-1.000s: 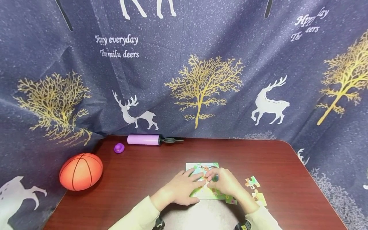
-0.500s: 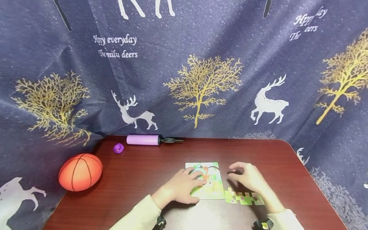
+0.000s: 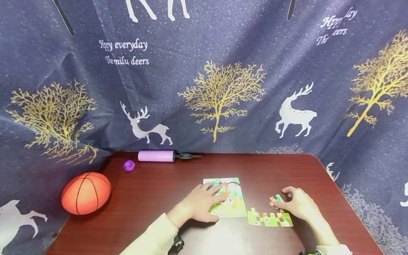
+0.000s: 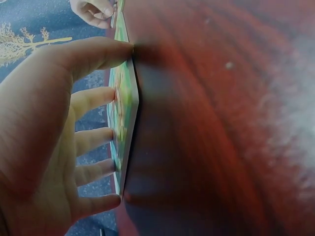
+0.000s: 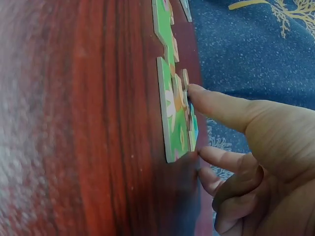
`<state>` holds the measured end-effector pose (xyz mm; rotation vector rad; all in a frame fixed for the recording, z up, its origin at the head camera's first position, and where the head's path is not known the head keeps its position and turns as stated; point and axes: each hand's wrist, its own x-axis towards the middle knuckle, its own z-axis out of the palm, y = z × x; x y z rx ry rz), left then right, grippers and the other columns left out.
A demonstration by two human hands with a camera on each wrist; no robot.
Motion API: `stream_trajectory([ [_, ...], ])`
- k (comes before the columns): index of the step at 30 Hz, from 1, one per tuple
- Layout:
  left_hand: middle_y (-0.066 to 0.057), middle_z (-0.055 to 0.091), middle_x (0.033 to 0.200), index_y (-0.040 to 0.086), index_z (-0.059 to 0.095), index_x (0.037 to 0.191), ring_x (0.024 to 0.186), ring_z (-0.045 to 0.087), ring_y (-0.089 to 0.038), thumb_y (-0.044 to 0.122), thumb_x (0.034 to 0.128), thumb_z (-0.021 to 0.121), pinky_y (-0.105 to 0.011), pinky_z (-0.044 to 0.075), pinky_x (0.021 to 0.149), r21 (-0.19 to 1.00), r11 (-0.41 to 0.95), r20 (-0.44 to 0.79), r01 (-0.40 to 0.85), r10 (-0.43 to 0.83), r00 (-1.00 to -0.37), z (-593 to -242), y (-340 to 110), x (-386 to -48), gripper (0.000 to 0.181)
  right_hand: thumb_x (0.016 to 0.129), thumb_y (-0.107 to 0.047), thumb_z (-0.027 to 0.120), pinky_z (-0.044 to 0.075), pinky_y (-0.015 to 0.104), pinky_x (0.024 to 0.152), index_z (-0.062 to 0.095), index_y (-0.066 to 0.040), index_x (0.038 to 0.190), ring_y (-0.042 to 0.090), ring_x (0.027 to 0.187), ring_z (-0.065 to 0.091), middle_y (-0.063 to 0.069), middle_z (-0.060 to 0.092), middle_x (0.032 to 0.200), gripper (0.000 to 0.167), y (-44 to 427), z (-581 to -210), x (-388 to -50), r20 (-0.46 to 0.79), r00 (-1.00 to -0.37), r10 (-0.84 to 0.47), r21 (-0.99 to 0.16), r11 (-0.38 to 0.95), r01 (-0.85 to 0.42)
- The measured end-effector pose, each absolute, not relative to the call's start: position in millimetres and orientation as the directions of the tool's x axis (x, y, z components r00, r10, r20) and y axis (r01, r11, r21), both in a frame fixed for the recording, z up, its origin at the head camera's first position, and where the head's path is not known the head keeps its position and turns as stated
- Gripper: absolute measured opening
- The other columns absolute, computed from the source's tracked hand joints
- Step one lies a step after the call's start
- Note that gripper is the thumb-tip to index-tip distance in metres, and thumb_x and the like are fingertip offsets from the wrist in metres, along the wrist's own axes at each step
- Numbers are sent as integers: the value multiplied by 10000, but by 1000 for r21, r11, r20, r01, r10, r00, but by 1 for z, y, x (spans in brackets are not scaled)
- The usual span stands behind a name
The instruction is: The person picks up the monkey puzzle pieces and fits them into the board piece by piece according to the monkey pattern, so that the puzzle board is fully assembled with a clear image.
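Observation:
On the square picture puzzle (image 3: 234,205) rests my left hand (image 3: 199,203), fingers spread; the left wrist view shows the hand (image 4: 47,132) with its thumb at the near edge of the puzzle (image 4: 129,98). Farther right, my right hand (image 3: 301,203) has thumb and index finger at opposite edges of a loose puzzle piece (image 3: 276,200), pinching it. Below that piece lies a row of joined green pieces (image 3: 271,221), just right of the square puzzle. In the right wrist view the hand (image 5: 246,162) is beside the green row (image 5: 172,118).
An orange basketball (image 3: 86,193) sits at the table's left edge. A small purple object (image 3: 129,165) and a purple pump (image 3: 157,156) with a black end lie at the back left. Behind the brown table (image 3: 153,187) hangs a blue cloth printed with deer and trees.
My right hand has moved from over the square puzzle to the right and now pinches a loose piece. My left hand stays on the puzzle. The head view has shifted slightly.

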<state>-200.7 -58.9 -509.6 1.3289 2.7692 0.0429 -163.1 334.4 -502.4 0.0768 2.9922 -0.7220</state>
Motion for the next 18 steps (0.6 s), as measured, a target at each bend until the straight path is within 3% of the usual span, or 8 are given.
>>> stream_trajectory([
  [8,-10,366,1646,411,472,1551,1472,368,-363,601,857,699,-579,345,1145,91,647,-78,757,763,-642,-507,-60,-209,754,780,-489,882,508,474,777,712,-83,1075,142,804,675,-46,709,893,530,329,-501,-162,-90,-995,30,-494,866,71],
  [18,-4,367,1649,404,483,1548,1477,366,-351,592,844,712,-599,336,1147,107,641,-72,760,767,-637,-508,-62,-215,764,805,-384,883,512,441,769,686,-43,1036,148,800,644,-20,685,888,457,324,-500,-163,-91,-996,11,-500,864,55],
])
